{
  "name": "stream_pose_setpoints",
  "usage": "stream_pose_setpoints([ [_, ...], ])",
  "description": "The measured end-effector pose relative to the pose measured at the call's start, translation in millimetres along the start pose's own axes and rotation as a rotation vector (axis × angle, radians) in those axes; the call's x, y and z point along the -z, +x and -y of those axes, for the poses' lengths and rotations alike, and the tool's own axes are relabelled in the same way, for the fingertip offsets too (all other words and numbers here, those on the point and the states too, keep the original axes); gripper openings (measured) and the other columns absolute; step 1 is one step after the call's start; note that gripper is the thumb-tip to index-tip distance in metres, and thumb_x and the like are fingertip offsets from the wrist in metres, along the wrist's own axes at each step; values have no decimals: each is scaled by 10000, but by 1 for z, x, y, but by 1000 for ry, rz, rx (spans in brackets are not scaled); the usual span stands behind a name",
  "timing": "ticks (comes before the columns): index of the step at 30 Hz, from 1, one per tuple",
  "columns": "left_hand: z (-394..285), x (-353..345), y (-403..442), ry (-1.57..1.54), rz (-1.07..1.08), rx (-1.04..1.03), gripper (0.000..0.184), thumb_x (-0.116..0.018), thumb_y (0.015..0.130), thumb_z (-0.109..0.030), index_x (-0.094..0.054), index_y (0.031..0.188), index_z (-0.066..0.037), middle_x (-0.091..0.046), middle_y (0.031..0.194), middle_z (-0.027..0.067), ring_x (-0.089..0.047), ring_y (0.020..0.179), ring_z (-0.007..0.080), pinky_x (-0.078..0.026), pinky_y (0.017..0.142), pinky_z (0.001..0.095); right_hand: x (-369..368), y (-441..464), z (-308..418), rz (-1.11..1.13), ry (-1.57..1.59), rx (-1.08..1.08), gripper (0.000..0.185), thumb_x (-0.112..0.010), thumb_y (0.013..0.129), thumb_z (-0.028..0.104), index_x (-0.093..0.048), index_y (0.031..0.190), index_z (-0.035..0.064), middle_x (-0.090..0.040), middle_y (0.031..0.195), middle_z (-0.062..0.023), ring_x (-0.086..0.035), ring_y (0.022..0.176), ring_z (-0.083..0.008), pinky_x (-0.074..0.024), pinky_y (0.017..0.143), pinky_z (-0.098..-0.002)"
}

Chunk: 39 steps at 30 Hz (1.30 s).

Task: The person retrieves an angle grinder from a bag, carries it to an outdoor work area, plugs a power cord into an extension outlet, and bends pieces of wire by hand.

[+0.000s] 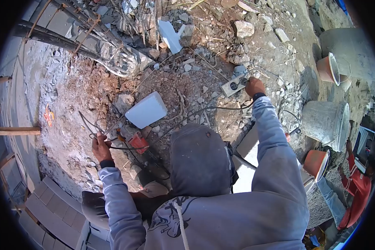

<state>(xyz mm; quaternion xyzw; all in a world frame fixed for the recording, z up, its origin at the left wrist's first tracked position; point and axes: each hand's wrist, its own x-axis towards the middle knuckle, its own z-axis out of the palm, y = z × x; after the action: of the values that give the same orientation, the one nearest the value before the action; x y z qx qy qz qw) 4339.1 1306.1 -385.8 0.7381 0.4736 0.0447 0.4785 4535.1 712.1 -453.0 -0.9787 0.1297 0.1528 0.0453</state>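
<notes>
My left hand [99, 148] is closed around a black cable [125, 148], whose loops rise past the fingers. At the end of my outstretched right arm, my right hand [255, 86] grips one end of a white socket strip [234, 85] with dark round outlets. A dark cable [212, 108] runs across the ground below the strip. Close to my left hand, a red power tool [136, 139] lies on the dirt; its exact kind is hard to make out. A pale white block [146, 110] rests between my hands. My right fingers are partly hidden from view.
Rubble and stones [243, 29] cover the ground. Tied steel bars [77, 35] stretch across the upper left. Buckets [325, 123] stand at the right, near a person in a red top [358, 191]. Stacked blocks [54, 208] are at lower left, and a wooden bar [16, 131] above them.
</notes>
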Motion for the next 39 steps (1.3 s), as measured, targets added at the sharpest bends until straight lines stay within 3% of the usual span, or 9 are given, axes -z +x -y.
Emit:
stream_pose_setpoints([
  [11,-16,11,-6,-218,-7,83,364,-552,895,-370,-601,1055,-46,-603,854,66,-580,629,120,-470,546,234,9,15,5,68,-28,131,225,-564,770,201,-631,919,46,-631,932,-223,-608,898,-379,-486,815,-440],
  [17,-25,4,-10,-167,53,31,372,-550,897,-377,-610,1013,-29,-613,816,63,-564,592,110,-455,524,227,-5,17,0,57,-54,111,234,-582,753,206,-640,917,50,-635,929,-223,-607,903,-381,-488,812,-434],
  [22,-22,-12,-19,-100,96,18,340,-571,893,-347,-600,835,-13,-622,734,56,-579,587,112,-467,529,230,-21,25,-16,-14,-80,74,207,-586,713,199,-657,814,33,-634,858,-238,-613,828,-403,-494,765,-454],
  [24,-20,-14,-22,-155,131,-40,315,-572,897,-321,-587,880,-7,-629,772,55,-593,645,110,-480,579,240,-20,28,-16,-10,-99,137,217,-603,718,218,-659,818,34,-642,850,-224,-619,833,-389,-490,754,-459],
  [26,-31,-17,-31,-256,103,52,321,-552,909,-321,-583,937,-3,-629,808,59,-595,692,111,-485,595,245,-17,31,-14,63,-116,88,230,-609,728,233,-661,834,35,-645,866,-220,-620,847,-380,-486,761,-462],
  [30,-11,-21,-46,-149,255,186,342,-515,905,-295,-574,1008,27,-657,865,125,-646,720,158,-495,619,269,-7,19,-2,67,-208,80,251,-601,759,251,-663,870,35,-639,890,-230,-611,871,-394,-480,777,-472],
  [31,0,-25,-50,-56,283,178,369,-531,885,-327,-580,1011,17,-659,885,160,-660,786,218,-505,679,325,-4,16,2,68,-216,58,255,-600,767,258,-664,873,35,-637,891,-231,-609,872,-399,-479,780,-475],
  [34,20,-35,-75,577,209,136,453,-560,851,-408,-572,1042,3,-644,958,205,-639,902,305,-491,774,378,-21,27,-17,75,-201,124,282,-583,800,294,-667,868,33,-635,889,-235,-604,870,-411,-473,785,-483],
  [39,61,-54,-94,615,246,333,638,-626,750,-536,-533,1071,8,-610,1037,235,-593,983,372,-464,843,410,-20,34,-23,119,-302,157,386,-580,820,379,-657,852,3,-640,877,-238,-615,864,-404,-489,761,-474],
])
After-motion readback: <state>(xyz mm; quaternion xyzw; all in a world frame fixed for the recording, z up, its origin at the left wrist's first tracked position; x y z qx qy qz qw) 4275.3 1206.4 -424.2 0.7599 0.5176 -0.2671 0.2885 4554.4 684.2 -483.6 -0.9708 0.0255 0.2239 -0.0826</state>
